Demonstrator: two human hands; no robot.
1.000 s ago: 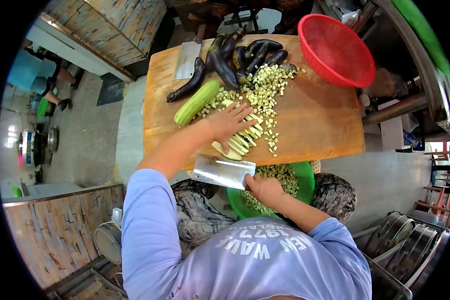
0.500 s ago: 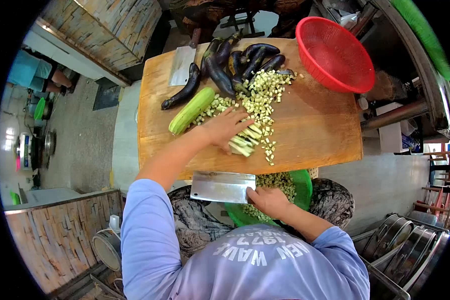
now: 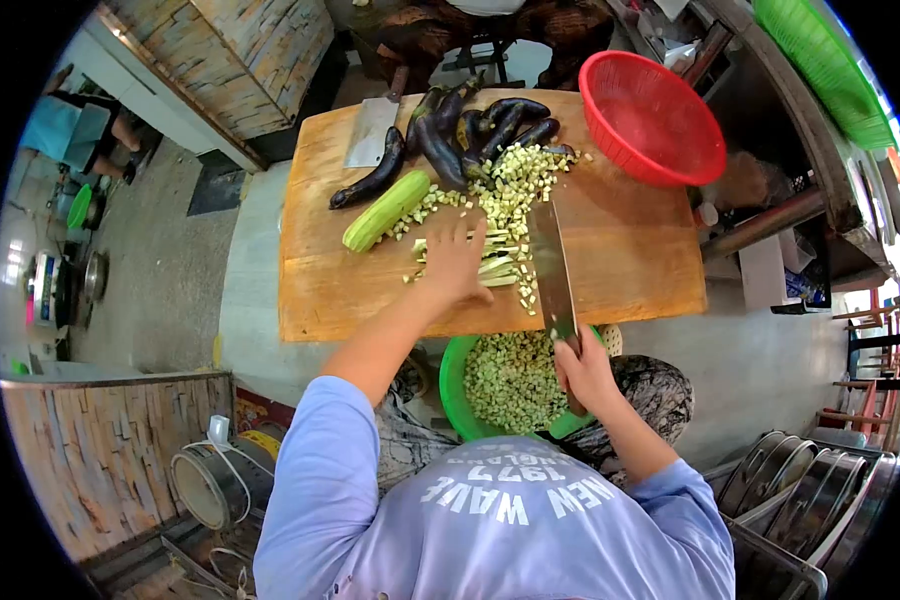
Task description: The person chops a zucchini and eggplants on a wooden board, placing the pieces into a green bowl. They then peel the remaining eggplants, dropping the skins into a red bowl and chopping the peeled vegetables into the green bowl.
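On the wooden cutting board (image 3: 640, 290), my left hand (image 3: 452, 265) lies with its fingers spread over pale cut strips (image 3: 502, 268). My right hand (image 3: 587, 372) grips the handle of a cleaver (image 3: 551, 265), whose blade points away from me, just right of the strips. Small pale dice (image 3: 518, 190) are scattered beyond the strips and around the blade's tip. A peeled light-green eggplant (image 3: 386, 212) lies left of my left hand. Several dark purple eggplants (image 3: 438, 150) are heaped toward the far side.
A second cleaver (image 3: 371, 132) lies at the board's far left. The red plastic basket (image 3: 660, 165) overlaps the far right corner. Below the near edge, a green basket (image 3: 452, 385) between my knees holds many dice. Another person (image 3: 60, 130) is at far left.
My right hand has brought the cleaver up from below the board's edge, turning the blade from sideways to pointing away, beside the strips. My left hand stays over the strips, its fingers now pointing farther away.
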